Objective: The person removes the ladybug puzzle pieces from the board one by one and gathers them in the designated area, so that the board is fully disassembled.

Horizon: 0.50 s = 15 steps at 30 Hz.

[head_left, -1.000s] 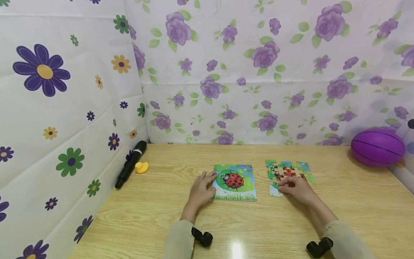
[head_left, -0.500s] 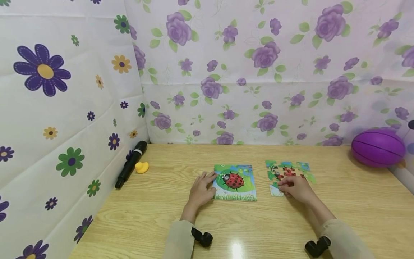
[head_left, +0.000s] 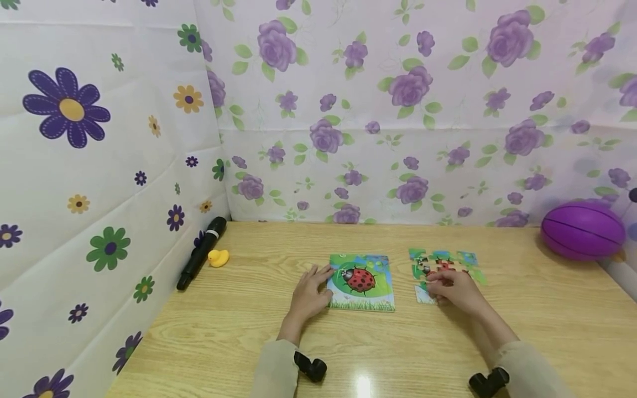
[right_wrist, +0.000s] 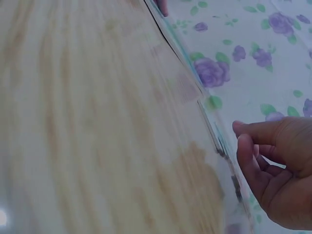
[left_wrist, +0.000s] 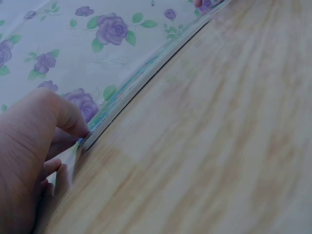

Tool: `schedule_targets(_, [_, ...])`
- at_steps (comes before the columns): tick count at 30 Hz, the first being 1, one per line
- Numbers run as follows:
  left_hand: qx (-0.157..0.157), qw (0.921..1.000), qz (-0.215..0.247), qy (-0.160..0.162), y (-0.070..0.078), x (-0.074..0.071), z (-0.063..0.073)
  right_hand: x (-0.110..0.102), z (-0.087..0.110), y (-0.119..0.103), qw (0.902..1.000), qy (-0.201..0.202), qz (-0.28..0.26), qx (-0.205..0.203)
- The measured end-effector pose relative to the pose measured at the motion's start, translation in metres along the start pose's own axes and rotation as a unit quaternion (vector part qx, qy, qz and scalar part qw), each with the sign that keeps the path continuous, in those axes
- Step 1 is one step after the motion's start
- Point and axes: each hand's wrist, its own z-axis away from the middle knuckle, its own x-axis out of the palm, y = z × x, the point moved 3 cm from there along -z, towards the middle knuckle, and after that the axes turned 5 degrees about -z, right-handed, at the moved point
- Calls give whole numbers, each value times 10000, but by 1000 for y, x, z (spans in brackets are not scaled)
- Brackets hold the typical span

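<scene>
A square ladybug picture board (head_left: 361, 284) lies flat on the table. My left hand (head_left: 309, 296) rests along its left edge, fingers spread; in the left wrist view the thumb and fingertips touch the board's corner (left_wrist: 87, 141). To the right lies a partly joined ladybug jigsaw puzzle (head_left: 443, 258) with gaps between several pieces. My right hand (head_left: 455, 290) is over its front side, thumb and index finger bent together at a white-and-green puzzle piece (head_left: 424, 294) in the front left corner. In the right wrist view those fingertips (right_wrist: 239, 127) nearly meet above the puzzle edge (right_wrist: 212, 127).
A black microphone (head_left: 201, 254) lies at the left, with a yellow rubber duck (head_left: 218, 257) beside it. A purple ball (head_left: 582, 230) sits at the back right corner. Flowered cloth (head_left: 368, 110) stands behind the wooden table (head_left: 373, 342).
The white-and-green puzzle piece has shifted very slightly to the right at my right fingertips. The left hand and the picture board stay in place.
</scene>
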Motion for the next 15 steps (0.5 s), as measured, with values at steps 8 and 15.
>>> schedule_targets(8, [-18,10000,15,6,-2,-1,1,43,-11,-36,9979,-264,197,-560])
schedule_targets(15, [-31,10000,35,37,0,1,2,86,-20,-58,9886,-1122,402,-917])
